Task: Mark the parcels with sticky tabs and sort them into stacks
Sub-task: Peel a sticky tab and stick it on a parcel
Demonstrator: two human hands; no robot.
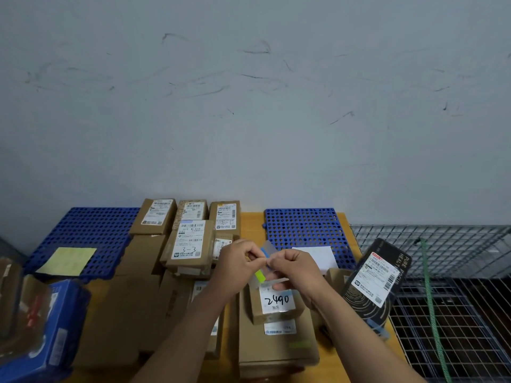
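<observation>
Head view. A yellow wooden worktop (253, 219) is set against a grey wall.

- The left hand (239, 262) and right hand (294, 268) are held together above the middle of the worktop. The fingertips of both are pinched on a clear sheet of coloured sticky tabs (260, 275), on which one blue and one lime-green tab can be seen.
- A small cardboard parcel marked "2490" (276, 302) is placed just below the hands, on top of a larger flat cardboard parcel (276, 349) near the front edge.
- A cardboard parcel marked "3-3" (190, 244) is stacked towards the back edge, in front of a row of three labelled cardboard parcels (190, 211).
- A black printed carton with a white label (376, 280) is propped at a tilt at the right edge.
- Two blue perforated plastic mats are laid at the back corners, the left mat (88, 228) under a pale yellow sheet (67, 261) and the right mat (304, 225) under a white sheet (318, 257).
- A blue carton (58, 327) is seen at the front left corner.
- A wire mesh rack (456, 286) stands beside the right edge, crossed by a green cord (431, 299).
</observation>
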